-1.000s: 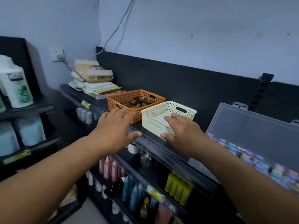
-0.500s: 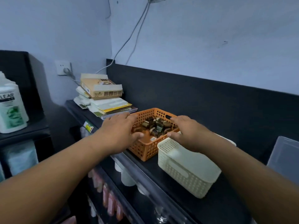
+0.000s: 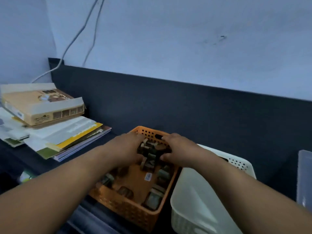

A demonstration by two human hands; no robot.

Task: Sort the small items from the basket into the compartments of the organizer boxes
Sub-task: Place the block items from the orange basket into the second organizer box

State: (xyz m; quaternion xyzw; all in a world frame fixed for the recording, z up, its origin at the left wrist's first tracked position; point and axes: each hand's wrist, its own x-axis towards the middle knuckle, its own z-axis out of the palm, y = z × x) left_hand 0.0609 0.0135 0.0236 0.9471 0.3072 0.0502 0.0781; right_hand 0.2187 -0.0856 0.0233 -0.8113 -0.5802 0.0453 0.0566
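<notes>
Now the left hand and the right hand are inside the orange basket, each grip curled around one heap of small dark items between them.

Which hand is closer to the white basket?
Right. The right hand sits in the orange basket beside the white basket; the left hand is across the items, farther away.
</notes>
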